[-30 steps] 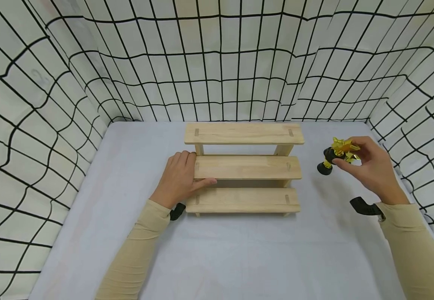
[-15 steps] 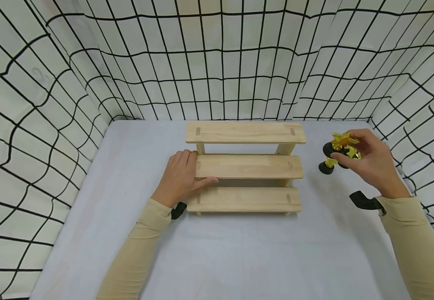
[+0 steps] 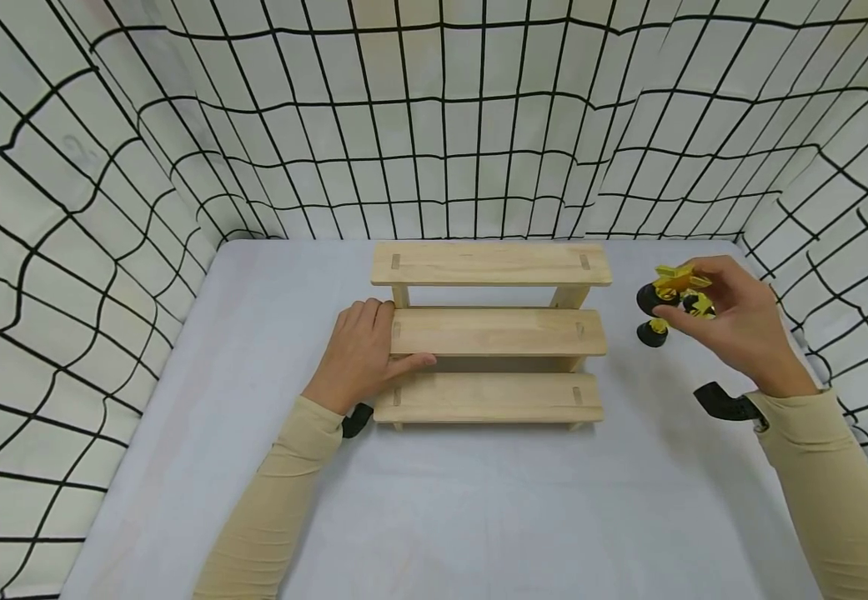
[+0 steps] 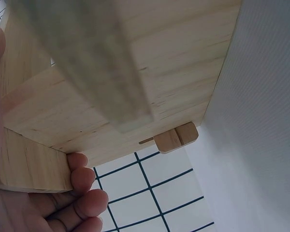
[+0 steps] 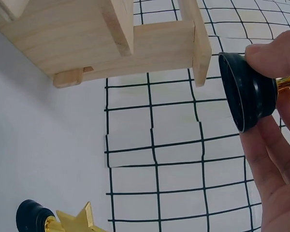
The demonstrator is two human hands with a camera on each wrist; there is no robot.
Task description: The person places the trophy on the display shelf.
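Observation:
A small star trophy (image 5: 251, 92) with a black round base and gold top is pinched in my right hand (image 3: 741, 321), its base tilted toward the left. Below and behind it, a second star trophy (image 3: 653, 333) stands on the table; a third trophy (image 3: 699, 304) is partly hidden by the fingers. My left hand (image 3: 354, 354) grips the left end of the middle board of a three-step wooden shelf (image 3: 497, 332). In the left wrist view, fingertips (image 4: 89, 203) curl round that board's edge.
White cloth covers the table (image 3: 479, 508) under the shelf. A black grid net (image 3: 471, 158) over pale walls encloses the back and both sides, close to the right forearm.
My right hand has raised its trophy off the table and shifted it slightly left, uncovering more of the trophies behind. My left hand stays on the shelf.

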